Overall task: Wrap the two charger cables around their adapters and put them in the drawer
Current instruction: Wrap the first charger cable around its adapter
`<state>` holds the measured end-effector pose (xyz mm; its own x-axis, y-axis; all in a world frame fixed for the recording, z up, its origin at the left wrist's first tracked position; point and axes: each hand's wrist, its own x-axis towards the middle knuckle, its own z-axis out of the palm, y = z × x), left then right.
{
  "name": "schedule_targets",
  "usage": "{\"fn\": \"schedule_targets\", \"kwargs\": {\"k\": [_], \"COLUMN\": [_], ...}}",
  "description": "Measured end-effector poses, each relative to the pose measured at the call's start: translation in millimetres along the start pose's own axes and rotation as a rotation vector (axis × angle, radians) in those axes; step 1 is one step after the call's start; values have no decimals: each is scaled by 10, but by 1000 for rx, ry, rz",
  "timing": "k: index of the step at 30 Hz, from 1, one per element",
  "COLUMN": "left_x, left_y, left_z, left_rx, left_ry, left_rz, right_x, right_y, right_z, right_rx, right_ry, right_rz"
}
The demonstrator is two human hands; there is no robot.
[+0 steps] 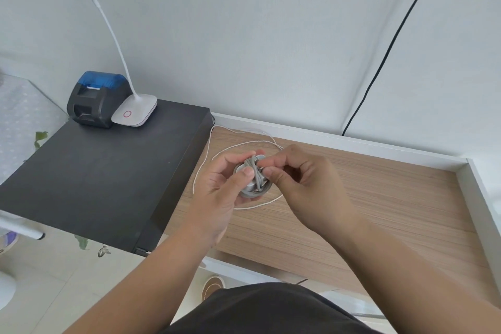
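My left hand [222, 184] grips a white adapter [250, 187] with a grey cable [256, 177] wound several times around it, thumb pressed on its front. My right hand [301, 179] pinches the end of that grey cable at the adapter's upper right. Both hands hover above the wooden desk [366, 211]. A thin white cable [217, 154] lies in loose loops on the desk beneath the hands; its adapter is hidden from me. No drawer is in view.
A black cabinet top [108, 171] at the left carries a black and blue small printer [97, 97] and a white desk lamp base [134, 114]. White raised edges [352, 144] border the desk at back and right. A black wire [390, 46] hangs down the wall.
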<state>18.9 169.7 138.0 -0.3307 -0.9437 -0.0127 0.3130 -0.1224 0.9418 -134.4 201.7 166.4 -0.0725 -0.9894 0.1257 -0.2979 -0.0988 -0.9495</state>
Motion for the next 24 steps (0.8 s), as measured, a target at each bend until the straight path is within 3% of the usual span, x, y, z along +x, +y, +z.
{"fn": "schedule_targets", "kwargs": {"k": [9, 24], "left_x": [-44, -97], "left_y": [44, 56], "left_z": [45, 120], "left_rx": [-63, 5], "left_ry": [27, 41], "left_rz": [-36, -37], "right_x": [-80, -122], "right_y": [-27, -198], "right_z": [-93, -18], "right_rx": [160, -146], "right_ry": [0, 54], "right_rz": [24, -16]}}
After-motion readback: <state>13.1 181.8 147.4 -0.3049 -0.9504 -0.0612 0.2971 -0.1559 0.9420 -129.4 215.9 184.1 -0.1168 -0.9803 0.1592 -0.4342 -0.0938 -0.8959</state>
